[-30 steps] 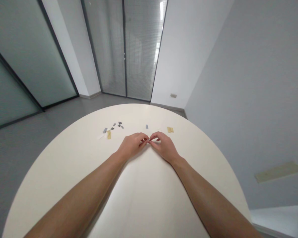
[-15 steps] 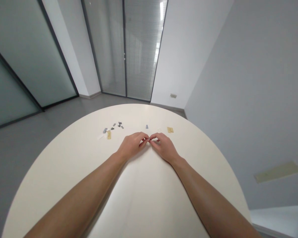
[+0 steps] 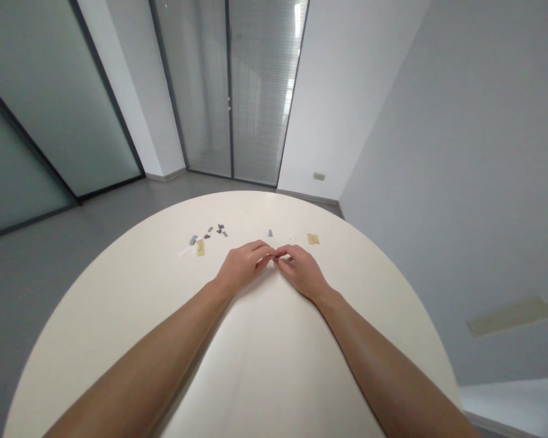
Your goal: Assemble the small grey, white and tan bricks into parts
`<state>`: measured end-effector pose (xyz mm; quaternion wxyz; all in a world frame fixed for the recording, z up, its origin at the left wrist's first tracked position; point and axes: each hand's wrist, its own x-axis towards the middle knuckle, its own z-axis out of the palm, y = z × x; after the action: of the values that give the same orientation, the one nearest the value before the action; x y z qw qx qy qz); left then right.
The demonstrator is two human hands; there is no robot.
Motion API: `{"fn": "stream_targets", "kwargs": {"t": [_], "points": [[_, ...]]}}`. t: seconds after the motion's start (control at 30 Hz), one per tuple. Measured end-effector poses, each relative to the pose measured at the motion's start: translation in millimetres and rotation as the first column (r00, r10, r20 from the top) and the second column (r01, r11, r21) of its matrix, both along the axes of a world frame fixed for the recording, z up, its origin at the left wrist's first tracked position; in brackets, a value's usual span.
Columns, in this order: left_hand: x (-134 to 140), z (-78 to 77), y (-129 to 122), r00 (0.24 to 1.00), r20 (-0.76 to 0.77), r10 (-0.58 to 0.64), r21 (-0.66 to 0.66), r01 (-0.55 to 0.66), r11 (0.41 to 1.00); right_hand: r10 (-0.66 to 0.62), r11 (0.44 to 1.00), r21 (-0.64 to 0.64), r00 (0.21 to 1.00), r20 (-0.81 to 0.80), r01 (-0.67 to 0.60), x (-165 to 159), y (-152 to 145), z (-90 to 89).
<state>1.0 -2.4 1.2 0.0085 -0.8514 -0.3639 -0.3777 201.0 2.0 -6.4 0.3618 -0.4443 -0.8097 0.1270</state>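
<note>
1. Our left hand [image 3: 244, 266] and right hand [image 3: 302, 271] meet in a narrow grip around a small piece [image 3: 275, 256], mostly hidden.
2. It's probably light, stiff and easily dropped; we'd pinch its edges.
3. Just beyond lies a grey piece [image 3: 270, 233].
4. The desk [image 3: 274, 365] curves away; we have room between our forearms [image 3: 164, 347].

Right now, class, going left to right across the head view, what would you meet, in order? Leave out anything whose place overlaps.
Frosted glass panel → yellow rectangular piece → left hand → tiny dark piece pinched between the hands → right hand → beige wall strip.
</note>
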Motion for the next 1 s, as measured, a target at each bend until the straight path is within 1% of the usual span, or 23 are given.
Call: {"fn": "stream_targets", "kwargs": {"t": [0.33, 0.47, 0.7, 1.0], "points": [[-0.3, -3.7, 2.2, 1.0, 0.004, 0.021, -0.02, -0.021, 1.0, -0.005, 1.0, 0.007, 1.0, -0.01, 0.005, -0.2, -0.7, 0.7], [-0.2, -4.0, 2.1, 0.998, 0.008, 0.064, -0.02, -0.064, 0.998, -0.009, 1.0, 0.012, 1.0, -0.01, 0.009, 0.0, -0.9, 1.1], [-0.9, -3.4, 2.0, 0.989, -0.019, 0.148, -0.09, -0.149, 0.985, -0.018, 1.0, 0.014, 1.0, -0.01, 0.018, 1.1, 1.1, -0.7], [-1.4, -4.9, 2.5, 0.985, -0.042, 0.168, -0.143, -0.172, 0.975, -0.037, 0.999, 0.021, 0.997, -0.069, 0.038, 1.9, 1.5, 0.5]]}}
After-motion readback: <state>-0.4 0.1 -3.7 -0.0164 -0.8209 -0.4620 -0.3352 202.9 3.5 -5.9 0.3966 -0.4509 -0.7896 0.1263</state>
